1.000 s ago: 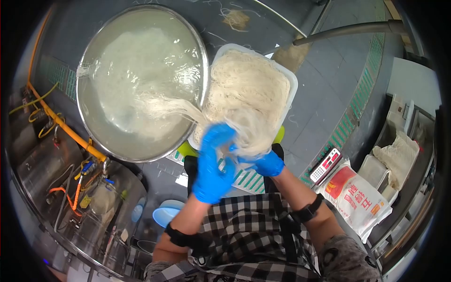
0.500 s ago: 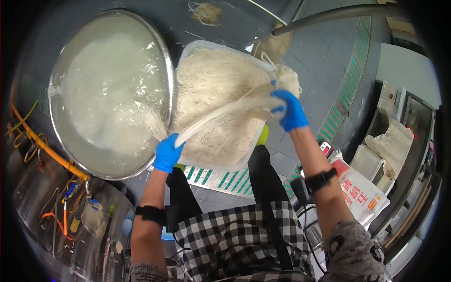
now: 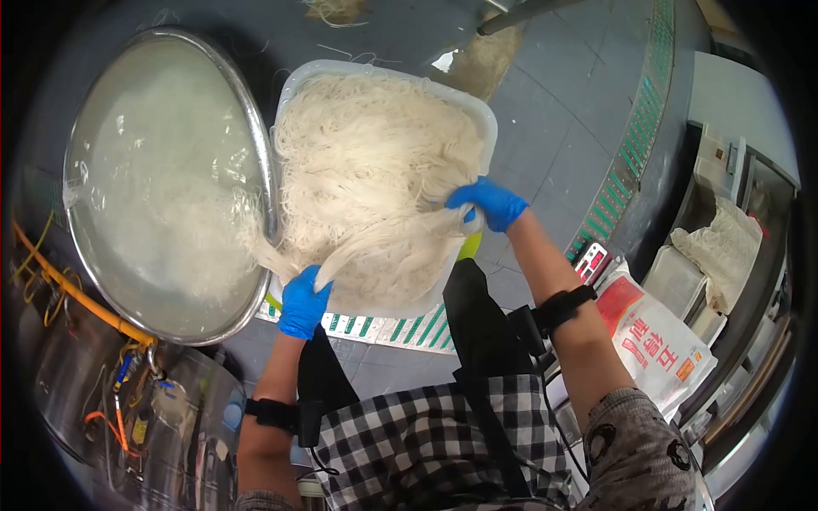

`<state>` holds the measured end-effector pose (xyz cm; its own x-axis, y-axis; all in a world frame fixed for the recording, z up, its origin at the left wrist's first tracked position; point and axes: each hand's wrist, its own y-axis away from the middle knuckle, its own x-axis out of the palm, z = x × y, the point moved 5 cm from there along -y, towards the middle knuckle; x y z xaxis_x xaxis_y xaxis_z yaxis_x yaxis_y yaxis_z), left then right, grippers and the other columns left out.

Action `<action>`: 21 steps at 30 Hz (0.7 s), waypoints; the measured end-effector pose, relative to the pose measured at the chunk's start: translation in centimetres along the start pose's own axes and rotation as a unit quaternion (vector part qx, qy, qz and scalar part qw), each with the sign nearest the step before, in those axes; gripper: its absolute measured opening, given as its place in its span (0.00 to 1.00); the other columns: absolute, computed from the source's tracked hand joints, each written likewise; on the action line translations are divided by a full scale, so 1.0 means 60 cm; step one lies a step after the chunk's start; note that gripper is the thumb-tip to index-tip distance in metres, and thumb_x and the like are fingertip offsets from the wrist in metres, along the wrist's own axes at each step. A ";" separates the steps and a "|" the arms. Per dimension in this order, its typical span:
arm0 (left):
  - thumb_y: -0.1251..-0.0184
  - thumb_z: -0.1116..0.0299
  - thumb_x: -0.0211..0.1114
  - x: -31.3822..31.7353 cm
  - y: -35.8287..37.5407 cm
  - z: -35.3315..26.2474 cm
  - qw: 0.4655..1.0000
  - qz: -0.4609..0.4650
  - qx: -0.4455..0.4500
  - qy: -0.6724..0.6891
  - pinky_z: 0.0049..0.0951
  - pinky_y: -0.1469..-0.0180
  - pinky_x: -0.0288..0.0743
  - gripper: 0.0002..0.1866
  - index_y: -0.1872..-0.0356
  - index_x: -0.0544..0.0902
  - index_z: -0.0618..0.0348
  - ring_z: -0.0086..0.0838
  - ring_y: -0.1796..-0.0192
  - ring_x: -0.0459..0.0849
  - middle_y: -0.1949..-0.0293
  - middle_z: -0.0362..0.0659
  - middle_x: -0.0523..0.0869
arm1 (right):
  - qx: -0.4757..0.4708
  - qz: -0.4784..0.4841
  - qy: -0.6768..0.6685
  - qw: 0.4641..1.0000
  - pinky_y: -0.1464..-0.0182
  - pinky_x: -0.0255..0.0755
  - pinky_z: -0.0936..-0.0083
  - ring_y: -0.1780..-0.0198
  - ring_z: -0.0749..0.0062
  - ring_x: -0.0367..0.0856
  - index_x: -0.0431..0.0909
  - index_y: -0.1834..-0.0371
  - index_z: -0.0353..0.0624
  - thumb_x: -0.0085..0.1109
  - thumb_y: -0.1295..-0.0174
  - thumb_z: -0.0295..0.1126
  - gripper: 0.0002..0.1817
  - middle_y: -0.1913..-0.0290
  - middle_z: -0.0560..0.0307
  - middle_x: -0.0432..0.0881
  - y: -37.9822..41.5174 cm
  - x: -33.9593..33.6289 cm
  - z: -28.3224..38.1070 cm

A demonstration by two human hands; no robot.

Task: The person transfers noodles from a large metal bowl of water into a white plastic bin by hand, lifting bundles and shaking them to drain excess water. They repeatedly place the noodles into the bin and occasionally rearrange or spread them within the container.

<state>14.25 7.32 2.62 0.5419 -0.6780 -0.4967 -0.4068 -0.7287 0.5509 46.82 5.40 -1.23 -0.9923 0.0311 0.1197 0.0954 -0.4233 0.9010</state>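
Pale, thin noodles (image 3: 375, 162) fill a white plastic tub (image 3: 492, 128) in front of me. On its left stands a large round metal pot (image 3: 266, 145) of cloudy water with more noodles under the surface. Both my hands wear blue gloves. My left hand (image 3: 305, 300) is closed round a noodle bundle at the tub's near left corner, and strands trail from it over the pot's rim into the water. At the tub's right side, my right hand (image 3: 490, 204) grips the same bundle, which lies across the heap between the hands.
A yellow pipe (image 3: 94, 294) runs along the metal equipment at lower left. Green-slotted drain grating (image 3: 409, 330) crosses the floor by my feet. At right are a printed white bag (image 3: 652, 345) and a cloth (image 3: 720, 255). Stray noodles lie on the floor beyond the tub.
My right hand has come down and left, lowering the stretched noodle bundle onto the heap. The left hand stays near the pot's rim, still gripping. The view has shifted slightly.
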 end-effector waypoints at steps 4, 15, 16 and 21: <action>0.51 0.67 0.61 0.008 -0.007 0.014 1.000 0.004 -0.028 0.002 0.31 0.71 0.69 0.09 0.69 0.75 0.60 0.38 0.74 0.77 0.77 0.49 0.78 | 0.038 0.072 -0.354 0.932 0.75 0.68 0.84 0.78 0.76 0.72 0.74 0.65 0.36 0.51 0.56 0.28 0.13 0.75 0.56 0.75 0.020 0.039 0.037; 0.51 0.69 0.62 -0.003 -0.015 0.024 0.998 -0.050 -0.006 0.029 0.25 0.72 0.67 0.09 0.69 0.75 0.62 0.26 0.77 0.73 0.79 0.43 0.77 | -0.027 0.154 -0.676 0.720 0.71 0.69 0.78 0.76 0.74 0.70 0.69 0.55 0.38 0.48 0.54 0.30 0.20 0.75 0.56 0.72 0.117 0.181 0.128; 0.50 0.68 0.62 -0.002 -0.016 0.043 0.999 -0.036 -0.035 0.020 0.27 0.72 0.68 0.10 0.69 0.75 0.61 0.30 0.77 0.74 0.78 0.46 0.77 | -0.020 0.050 -0.682 0.729 0.71 0.68 0.78 0.77 0.76 0.68 0.69 0.54 0.41 0.49 0.54 0.31 0.20 0.78 0.59 0.70 0.108 0.161 0.127; 0.49 0.67 0.61 0.002 -0.017 0.055 0.993 -0.023 -0.084 0.074 0.26 0.73 0.68 0.09 0.70 0.75 0.62 0.30 0.78 0.74 0.78 0.46 0.77 | -0.082 0.012 -0.718 0.691 0.69 0.68 0.77 0.74 0.74 0.69 0.71 0.59 0.44 0.49 0.55 0.30 0.16 0.76 0.61 0.70 0.057 0.171 0.074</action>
<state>12.29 7.69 -0.22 0.6640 -0.6132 -0.4279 -0.2561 -0.7241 0.6403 37.33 8.30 4.92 0.1228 0.8394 0.5294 -0.0162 -0.5317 0.8468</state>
